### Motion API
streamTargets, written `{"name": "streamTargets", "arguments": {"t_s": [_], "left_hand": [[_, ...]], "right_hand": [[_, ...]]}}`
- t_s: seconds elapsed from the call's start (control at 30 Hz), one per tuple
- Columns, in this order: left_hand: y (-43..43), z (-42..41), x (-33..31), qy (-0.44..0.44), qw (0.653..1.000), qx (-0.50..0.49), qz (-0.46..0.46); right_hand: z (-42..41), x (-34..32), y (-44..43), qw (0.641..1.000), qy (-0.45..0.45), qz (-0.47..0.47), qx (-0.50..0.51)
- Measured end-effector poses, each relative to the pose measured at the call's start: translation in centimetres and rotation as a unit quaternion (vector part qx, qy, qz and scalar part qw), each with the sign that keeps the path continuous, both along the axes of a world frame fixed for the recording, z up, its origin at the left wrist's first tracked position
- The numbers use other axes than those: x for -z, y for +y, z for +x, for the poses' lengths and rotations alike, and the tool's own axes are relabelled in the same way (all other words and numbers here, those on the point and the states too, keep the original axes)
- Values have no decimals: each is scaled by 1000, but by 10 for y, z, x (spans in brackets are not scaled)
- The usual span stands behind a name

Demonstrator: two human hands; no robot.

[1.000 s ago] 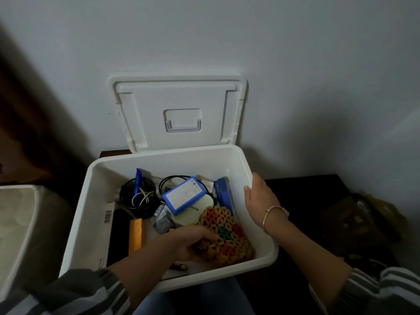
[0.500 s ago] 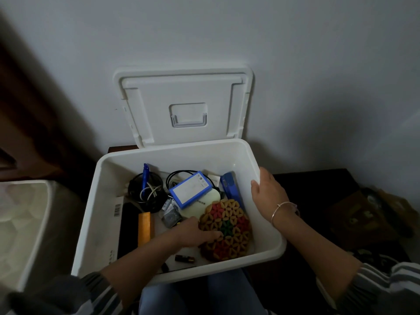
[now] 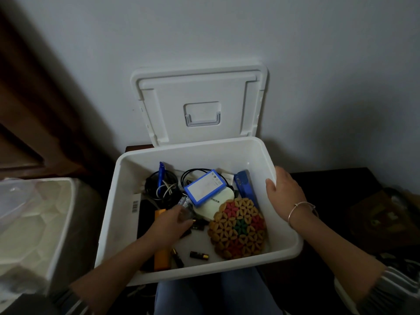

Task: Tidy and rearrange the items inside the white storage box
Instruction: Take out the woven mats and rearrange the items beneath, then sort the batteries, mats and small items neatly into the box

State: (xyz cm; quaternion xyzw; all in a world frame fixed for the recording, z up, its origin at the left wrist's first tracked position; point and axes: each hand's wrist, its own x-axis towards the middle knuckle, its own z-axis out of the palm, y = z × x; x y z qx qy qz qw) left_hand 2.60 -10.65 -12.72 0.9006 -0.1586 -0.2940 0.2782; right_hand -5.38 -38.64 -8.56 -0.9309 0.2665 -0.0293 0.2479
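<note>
**Desk:** What's the picture?

**Photographer:** A white storage box [image 3: 216,155] stands open, its lid [image 3: 200,105] leaning back on the wall. The floor is a jumble. A coil of black cable [image 3: 161,189] lies at the far left and a blue-edged gadget [image 3: 205,187] sits on a white case [image 3: 218,208]. A woven mat [image 3: 238,228] is at the near right, and batteries [image 3: 198,255] lie loose along the near side.

**Desk:** And the hands?

**Photographer:** The left hand [image 3: 172,221] is down inside, mid-floor, between an orange bar [image 3: 161,258] and the mat. Its fingertips are at a small shiny packet [image 3: 186,214]. That spot is blurred, so I cannot tell whether it has hold of the packet or only touches it. The right hand [image 3: 285,192] grips the right rim, thumb inside the wall.

**Desk:** So it's the small stuff being sorted. How best to do it?

**Photographer:** Probably brace the box with the right hand and lift the packet straight up rather than drag it through the batteries. Then gather the loose bits in one corner before squaring the flat things against a wall.
</note>
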Motion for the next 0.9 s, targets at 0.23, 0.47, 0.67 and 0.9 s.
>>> {"name": "streamTargets", "arguments": {"t_s": [0.23,0.47,0.67,0.9], "left_hand": [[-51,16,7,220,910,-326,-131],[-79,28,20,207,838,-465,-194],[-80,27,26,198,818,-501,-203],[-81,28,11,268,788,-483,-272]], "right_hand": [[0,0,0,1000,-2,-3,3],[-1,-3,1,1000,-1,-3,7],[-1,-1,0,1000,-4,-14,5],[-1,1,0,1000,-4,-20,7]]}}
